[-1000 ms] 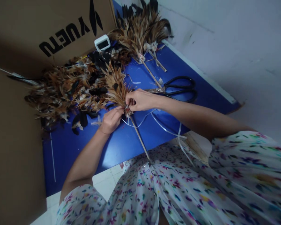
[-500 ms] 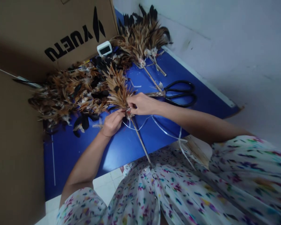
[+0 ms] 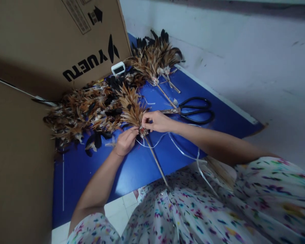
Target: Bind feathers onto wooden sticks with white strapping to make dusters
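Observation:
A feather duster (image 3: 132,105) of brown feathers lies across the blue table, its thin wooden stick (image 3: 157,161) running toward my lap. At the lower end of the feathers, my left hand (image 3: 127,140) has its fingers pinched together beside the binding. My right hand (image 3: 157,121) pinches from the other side, thumb and forefinger closed at the same spot. Both pinch at a white plastic string (image 3: 178,145), which loops below the hands and trails off the table edge; its ends at the fingertips are hard to see. A little red shows at the binding.
Black-handled scissors (image 3: 197,110) lie just beyond my right forearm. A heap of loose feathers (image 3: 78,112) covers the left side, with more feather dusters (image 3: 152,57) at the back. A small white device (image 3: 118,68) stands by the cardboard box (image 3: 91,44). A wall borders the right.
The camera view has tilted, so everything sits lower and slightly right. Both hands stay at the binding, with fingers shifted slightly and more of its red part showing.

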Available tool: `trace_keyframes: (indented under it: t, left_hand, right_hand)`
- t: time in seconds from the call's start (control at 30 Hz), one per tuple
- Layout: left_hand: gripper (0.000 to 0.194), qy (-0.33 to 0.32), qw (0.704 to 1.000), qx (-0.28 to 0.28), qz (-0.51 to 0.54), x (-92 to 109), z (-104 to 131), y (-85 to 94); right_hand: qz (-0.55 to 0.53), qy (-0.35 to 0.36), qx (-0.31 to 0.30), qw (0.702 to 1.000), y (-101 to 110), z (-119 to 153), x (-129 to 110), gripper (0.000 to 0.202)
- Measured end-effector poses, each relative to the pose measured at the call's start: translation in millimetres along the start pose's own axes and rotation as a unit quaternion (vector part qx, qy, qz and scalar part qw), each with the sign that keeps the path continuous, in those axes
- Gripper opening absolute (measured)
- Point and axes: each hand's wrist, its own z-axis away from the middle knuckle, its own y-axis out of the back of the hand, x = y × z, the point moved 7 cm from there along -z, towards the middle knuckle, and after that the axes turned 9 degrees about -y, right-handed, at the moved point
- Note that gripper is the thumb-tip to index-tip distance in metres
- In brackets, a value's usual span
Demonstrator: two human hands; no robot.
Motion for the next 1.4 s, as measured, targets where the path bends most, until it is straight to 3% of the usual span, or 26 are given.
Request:
trace_keyframes:
  t: [0.17,0.37,0.57,1.0,1.27,1.4]
  left_hand:
    - [0.018,0.003,1.000,-0.002,-0.007,0.0,-1.6,0.9]
    - [0.016,0.013,1.000,-0.005,-0.011,-1.3,-1.2,0.9]
    - [0.020,0.039,0.999,-0.008,-0.030,-6.1,1.8,3.8]
    - [0.029,0.080,0.994,0.011,-0.074,-6.1,-3.3,13.4]
    - [0.031,0.113,0.987,-0.029,-0.108,-11.6,8.7,9.0]
    - [0.021,0.178,0.980,-0.050,-0.074,-21.2,2.5,13.8]
  right_hand:
    - [0.086,0.060,0.049,0.993,7.9,7.1,-11.8,0.005]
    - [0.126,0.084,0.023,0.988,7.6,8.7,-15.2,0.017]
    - [0.118,0.079,0.018,0.990,7.1,7.9,-12.7,0.016]
    - [0.064,-0.025,0.016,0.998,9.6,10.1,-9.0,0.018]
    - [0.101,-0.033,0.025,0.994,10.0,9.4,-6.9,0.018]
    - [0.023,-0.079,-0.010,0.997,3.4,8.0,0.2,0.018]
